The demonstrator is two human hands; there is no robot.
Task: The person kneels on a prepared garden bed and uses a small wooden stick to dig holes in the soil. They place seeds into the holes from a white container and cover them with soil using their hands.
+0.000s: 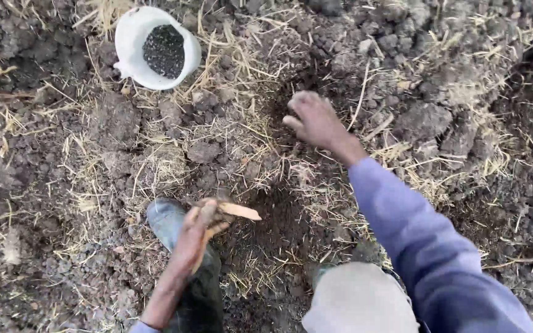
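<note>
The right hand point(316, 120), fingers loosely curled and holding nothing visible, reaches into the dug hollow point(279, 185) at twelve o'clock, while the left hand point(202, 231) grips pale root pieces point(239, 211) above the boot point(168, 219), the white bucket point(132, 43) of dark grains sitting at ten o'clock within reach.

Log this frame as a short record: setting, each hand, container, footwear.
setting: tilled soil strewn with dry straw
left hand: holds pale tan slivers, kind unclear, above a boot
right hand: reaches out low over a hollow in the soil, fingers curled, contents unseen
container: white bucket on the ground, dark granules inside
footwear: dark rubber boot
</note>
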